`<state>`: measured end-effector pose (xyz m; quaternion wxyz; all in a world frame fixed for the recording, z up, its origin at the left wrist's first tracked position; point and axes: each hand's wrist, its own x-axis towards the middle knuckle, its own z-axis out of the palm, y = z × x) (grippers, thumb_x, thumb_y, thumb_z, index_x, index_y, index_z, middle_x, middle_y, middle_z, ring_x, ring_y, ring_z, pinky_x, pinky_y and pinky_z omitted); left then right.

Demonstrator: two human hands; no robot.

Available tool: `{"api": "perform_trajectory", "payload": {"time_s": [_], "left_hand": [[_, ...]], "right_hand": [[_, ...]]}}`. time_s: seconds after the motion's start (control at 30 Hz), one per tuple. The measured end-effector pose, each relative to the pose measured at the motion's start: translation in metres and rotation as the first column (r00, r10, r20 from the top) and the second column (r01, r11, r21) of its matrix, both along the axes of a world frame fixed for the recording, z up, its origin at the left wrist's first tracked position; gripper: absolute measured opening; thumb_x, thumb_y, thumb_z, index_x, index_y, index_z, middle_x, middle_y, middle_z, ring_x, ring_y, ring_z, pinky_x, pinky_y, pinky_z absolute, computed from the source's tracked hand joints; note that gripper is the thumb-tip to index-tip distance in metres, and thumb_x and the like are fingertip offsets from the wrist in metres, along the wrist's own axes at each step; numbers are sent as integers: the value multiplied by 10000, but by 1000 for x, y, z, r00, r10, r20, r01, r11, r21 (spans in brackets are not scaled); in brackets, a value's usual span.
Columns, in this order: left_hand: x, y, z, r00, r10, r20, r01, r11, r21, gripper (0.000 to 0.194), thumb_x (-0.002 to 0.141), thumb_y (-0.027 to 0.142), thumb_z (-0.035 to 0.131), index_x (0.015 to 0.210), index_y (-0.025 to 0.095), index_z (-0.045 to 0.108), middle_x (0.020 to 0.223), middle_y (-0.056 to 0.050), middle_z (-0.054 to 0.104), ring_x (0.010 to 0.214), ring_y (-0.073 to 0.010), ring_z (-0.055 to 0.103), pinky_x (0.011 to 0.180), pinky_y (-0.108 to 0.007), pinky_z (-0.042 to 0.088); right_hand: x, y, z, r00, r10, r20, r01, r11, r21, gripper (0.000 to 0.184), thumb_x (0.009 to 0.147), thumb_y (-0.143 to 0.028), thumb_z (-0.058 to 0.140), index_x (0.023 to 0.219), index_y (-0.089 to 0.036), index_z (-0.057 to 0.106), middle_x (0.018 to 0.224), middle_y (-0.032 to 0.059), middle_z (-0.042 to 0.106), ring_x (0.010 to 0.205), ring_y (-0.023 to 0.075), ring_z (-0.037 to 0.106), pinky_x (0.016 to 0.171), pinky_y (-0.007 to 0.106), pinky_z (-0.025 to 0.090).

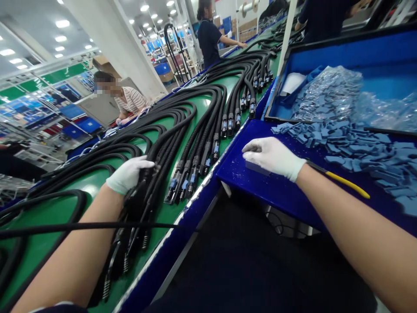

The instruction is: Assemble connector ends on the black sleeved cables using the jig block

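My left hand (pixel 130 174), in a white glove, is closed around a black hose (pixel 140 198) in the row on the green belt (pixel 110 208). The gripped hose's end is partly hidden by the hand. My right hand (pixel 272 157), gloved too, has its fingers curled in a pinch over the blue side table. Just under it sits a flat-sided grey-blue block (pixel 256 168). What the right fingertips hold, if anything, is hidden. Neighbouring hose ends carry small blue pieces (pixel 193 178) and metal springs.
Loose blue plastic pieces (pixel 355 145) are heaped on the side table, with yellow-handled pliers (pixel 348 184) by my right wrist. Behind stands a blue bin (pixel 387 63) with bagged pieces. Co-workers (pixel 208 39) stand or sit along the belt. A black cord (pixel 97 226) crosses my left forearm.
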<state>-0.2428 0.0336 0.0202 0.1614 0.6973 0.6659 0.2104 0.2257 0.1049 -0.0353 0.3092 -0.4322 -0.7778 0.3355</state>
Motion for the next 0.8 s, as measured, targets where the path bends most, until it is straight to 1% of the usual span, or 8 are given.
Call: {"api": "perform_trajectory", "payload": {"time_s": [0.1,0.2,0.3,0.4,0.53,0.6,0.7,0.8], "left_hand": [[40,-3,26,975,-56,215,57,998,0,356,905,485,522,1136,240,638,1009,-64,753,841,-232,709,790,-439,599],[105,-8,40,861,-147,487,77,984,161,289,847,386,687,1082,222,649,1003,-80,704,914,-249,678,852,-432,579],[158,-7,39,786,-165,596,4,965,262,295,800,394,718,1018,217,630,975,-74,677,907,-247,680,878,-437,581],[180,1,29,808,-86,583,-101,955,280,344,812,441,689,1061,217,612,998,-64,664,935,-252,683,899,-443,572],[183,0,17,964,82,254,-181,901,394,452,757,445,765,1105,174,666,1057,-106,685,1128,-346,620,1058,-529,461],[184,-4,16,996,-9,-91,53,866,497,479,767,404,763,1196,214,667,1220,-123,666,1290,-376,530,1150,-566,351],[188,-5,16,768,-379,-516,553,799,235,429,831,354,715,1256,314,664,1287,-91,673,1291,-361,549,1175,-590,276],[190,3,17,596,-507,-623,620,783,-44,432,897,391,636,1315,284,629,1136,-95,726,1058,-305,670,1011,-476,443]], "right_hand": [[-40,-30,4,966,229,-121,-233,972,-21,417,827,-332,705,1234,-241,720,1173,73,739,1005,232,707,903,374,565],[-82,-51,-1,875,392,-284,-429,900,-78,725,764,-334,782,1446,-243,552,1400,101,625,1210,251,634,1026,393,518],[-109,-61,-13,834,393,-389,-492,848,-197,856,691,-343,840,1464,-216,492,1300,96,671,1109,242,669,970,386,539],[-111,-69,-22,903,257,-345,-353,901,-252,756,657,-332,852,1345,-223,559,1090,38,721,949,227,689,845,354,560],[-78,-71,-19,986,96,-134,-119,977,-176,570,686,-287,805,1218,-232,606,922,14,724,780,213,679,740,336,527],[-56,-68,-13,995,97,-17,-98,989,-110,530,701,-281,790,1199,-229,616,865,18,721,740,216,673,711,330,503],[-31,-67,-2,981,122,149,-123,992,-6,504,703,-408,815,1140,-220,647,864,47,720,788,244,679,705,327,482],[-24,-73,7,950,94,299,-126,988,89,498,746,-552,762,1077,-196,654,880,85,717,818,276,680,709,348,478]]}}
